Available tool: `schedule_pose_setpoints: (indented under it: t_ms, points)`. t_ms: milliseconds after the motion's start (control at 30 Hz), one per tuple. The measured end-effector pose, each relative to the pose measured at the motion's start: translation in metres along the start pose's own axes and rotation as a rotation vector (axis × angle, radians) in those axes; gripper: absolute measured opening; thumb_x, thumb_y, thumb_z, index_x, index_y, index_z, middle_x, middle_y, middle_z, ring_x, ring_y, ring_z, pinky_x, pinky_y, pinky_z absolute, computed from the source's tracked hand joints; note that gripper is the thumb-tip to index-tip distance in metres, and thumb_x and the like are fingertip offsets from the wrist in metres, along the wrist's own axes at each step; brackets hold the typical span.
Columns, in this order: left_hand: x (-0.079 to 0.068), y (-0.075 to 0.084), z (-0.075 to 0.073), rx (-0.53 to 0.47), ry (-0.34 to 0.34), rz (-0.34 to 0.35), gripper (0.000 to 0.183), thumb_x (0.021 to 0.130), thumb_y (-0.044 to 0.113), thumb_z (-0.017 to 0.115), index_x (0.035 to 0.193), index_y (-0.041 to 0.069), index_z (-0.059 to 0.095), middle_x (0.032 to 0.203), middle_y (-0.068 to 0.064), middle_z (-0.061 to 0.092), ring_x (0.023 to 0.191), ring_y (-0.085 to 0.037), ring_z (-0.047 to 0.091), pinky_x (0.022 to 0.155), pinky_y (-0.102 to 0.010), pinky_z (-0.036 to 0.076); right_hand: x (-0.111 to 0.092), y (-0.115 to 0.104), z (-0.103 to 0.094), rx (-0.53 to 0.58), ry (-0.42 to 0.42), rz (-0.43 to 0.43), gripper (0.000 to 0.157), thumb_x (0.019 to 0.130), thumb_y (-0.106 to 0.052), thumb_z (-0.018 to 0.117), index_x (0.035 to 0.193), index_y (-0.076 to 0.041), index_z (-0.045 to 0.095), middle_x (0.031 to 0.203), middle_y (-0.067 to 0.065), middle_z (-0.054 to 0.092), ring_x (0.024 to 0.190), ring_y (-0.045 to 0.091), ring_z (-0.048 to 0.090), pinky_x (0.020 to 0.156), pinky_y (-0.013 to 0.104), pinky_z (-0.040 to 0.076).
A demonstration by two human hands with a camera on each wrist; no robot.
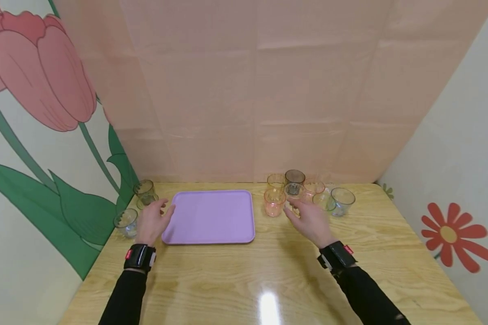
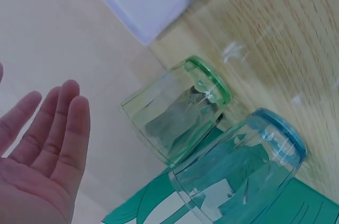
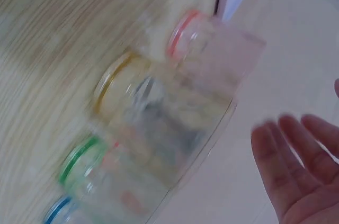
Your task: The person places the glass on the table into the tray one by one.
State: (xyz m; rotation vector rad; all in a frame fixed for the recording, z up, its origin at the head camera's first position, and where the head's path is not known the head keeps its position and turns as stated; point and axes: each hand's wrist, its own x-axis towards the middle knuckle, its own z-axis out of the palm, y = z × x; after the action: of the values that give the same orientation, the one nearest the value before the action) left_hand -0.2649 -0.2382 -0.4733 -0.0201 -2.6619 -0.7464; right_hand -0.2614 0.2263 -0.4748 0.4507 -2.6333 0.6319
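Observation:
My left hand [image 1: 152,222] hovers between a purple tray [image 1: 211,216] and two glasses at the table's left edge, one green [image 2: 175,110] and one blue [image 2: 238,173]. Its fingers are loosely extended and hold nothing. Over the front of a group of several tinted glasses is my right hand [image 1: 312,223], also holding nothing, fingers relaxed. A pink glass [image 1: 274,203] stands just left of that hand. An amber glass [image 3: 153,107] is partly covered by it in the head view. Green [image 3: 92,171] and blue [image 1: 343,202] glasses stand to its right.
At the back of the right group are a yellow glass [image 1: 275,179], a dark grey glass [image 1: 295,176] and another pink glass [image 1: 314,186]. Behind the wooden table [image 1: 227,280] rises a pinkish sheet [image 1: 252,90]. Flower-patterned walls flank both sides.

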Motion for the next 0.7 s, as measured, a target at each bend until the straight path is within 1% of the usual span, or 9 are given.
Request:
schedule_pose_setpoints:
  t_ms: [67, 100, 167, 233, 333, 500, 633, 700]
  points:
    - [0.0, 0.0, 0.001, -0.01, 0.02, -0.009, 0.042, 0.102, 0.032, 0.068, 0.129, -0.001, 0.071, 0.115, -0.025, 0.076, 0.097, -0.039, 0.074, 0.081, -0.056, 0.057, 0.001, -0.008, 0.008, 0.002, -0.046, -0.013, 0.028, 0.1, -0.022, 0.072, 0.118, -0.001, 0.077, 0.099, 0.016, 0.079, 0.086, 0.031, 0.075, 0.075, 0.047, 0.06]
    - [-0.001, 0.0, 0.002, -0.015, 0.029, -0.012, 0.041, 0.102, 0.031, 0.068, 0.128, -0.001, 0.071, 0.114, -0.025, 0.076, 0.097, -0.04, 0.074, 0.081, -0.056, 0.057, 0.001, -0.012, 0.013, 0.002, -0.078, -0.014, 0.023, 0.1, -0.021, 0.072, 0.112, -0.002, 0.078, 0.093, 0.012, 0.079, 0.08, 0.026, 0.073, 0.07, 0.043, 0.059]
    - [-0.001, 0.001, 0.002, -0.026, 0.042, -0.024, 0.041, 0.102, 0.03, 0.069, 0.127, -0.002, 0.071, 0.112, -0.025, 0.076, 0.097, -0.04, 0.073, 0.081, -0.055, 0.056, 0.001, -0.019, 0.022, 0.028, -0.155, -0.007, 0.015, 0.098, -0.018, 0.074, 0.102, -0.005, 0.079, 0.083, 0.006, 0.076, 0.071, 0.017, 0.069, 0.065, 0.036, 0.056]
    - [-0.001, 0.001, 0.003, -0.033, 0.046, -0.037, 0.04, 0.102, 0.029, 0.068, 0.126, -0.003, 0.071, 0.112, -0.026, 0.076, 0.098, -0.041, 0.072, 0.082, -0.055, 0.056, 0.001, -0.023, 0.033, 0.038, -0.215, 0.008, 0.011, 0.097, -0.018, 0.075, 0.095, -0.007, 0.079, 0.079, 0.002, 0.074, 0.069, 0.012, 0.065, 0.064, 0.033, 0.053]
    - [-0.002, 0.001, 0.002, -0.032, 0.043, -0.052, 0.04, 0.102, 0.029, 0.068, 0.127, -0.003, 0.071, 0.112, -0.026, 0.076, 0.099, -0.041, 0.071, 0.084, -0.055, 0.056, -0.001, -0.025, 0.049, 0.06, -0.283, 0.029, 0.01, 0.094, -0.017, 0.077, 0.087, -0.011, 0.078, 0.075, -0.001, 0.072, 0.068, 0.009, 0.062, 0.064, 0.031, 0.052]
    - [-0.004, -0.001, 0.0, -0.022, 0.043, -0.061, 0.041, 0.103, 0.03, 0.066, 0.128, -0.003, 0.07, 0.113, -0.026, 0.076, 0.1, -0.041, 0.071, 0.084, -0.056, 0.055, -0.001, -0.029, 0.067, 0.079, -0.333, 0.075, 0.014, 0.091, -0.019, 0.079, 0.079, -0.014, 0.076, 0.07, -0.005, 0.068, 0.064, 0.009, 0.057, 0.061, 0.029, 0.047]
    - [-0.006, -0.002, 0.001, -0.002, 0.062, -0.038, 0.038, 0.102, 0.028, 0.068, 0.124, -0.003, 0.071, 0.11, -0.025, 0.076, 0.097, -0.041, 0.072, 0.082, -0.056, 0.055, 0.003, -0.036, 0.075, 0.079, -0.362, 0.126, 0.018, 0.092, -0.022, 0.078, 0.077, -0.015, 0.073, 0.068, -0.006, 0.064, 0.063, 0.011, 0.053, 0.059, 0.029, 0.043]
    - [-0.007, -0.003, 0.004, 0.011, 0.073, -0.015, 0.036, 0.101, 0.027, 0.068, 0.121, -0.003, 0.072, 0.108, -0.025, 0.077, 0.095, -0.041, 0.072, 0.081, -0.056, 0.055, 0.006, -0.039, 0.079, 0.102, -0.379, 0.157, 0.021, 0.093, -0.024, 0.077, 0.076, -0.014, 0.072, 0.067, -0.006, 0.06, 0.062, 0.011, 0.052, 0.058, 0.029, 0.04]
